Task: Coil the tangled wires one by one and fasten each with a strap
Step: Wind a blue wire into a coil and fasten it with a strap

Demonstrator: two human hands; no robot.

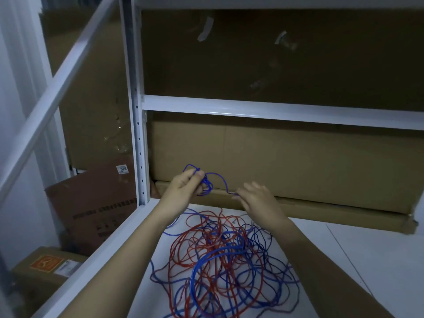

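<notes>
My left hand [185, 183] is raised above the shelf and closed on a small coil of thin blue wire [206, 183], with loops sticking out above and beside the fingers. A strand of that blue wire arcs right to my right hand [255, 198], which pinches its end between fingertips. Below both hands a tangled pile of red and blue wires [220, 255] lies spread on the white shelf surface [344, 260]; one thicker blue wire curves through it. No strap is visible.
A long flat cardboard box [321, 210] lies at the back of the shelf with a bigger box [286, 161] on it. White shelf uprights [137, 134] and beams frame the area. More cardboard boxes [96, 203] stand at the left, beyond the shelf edge.
</notes>
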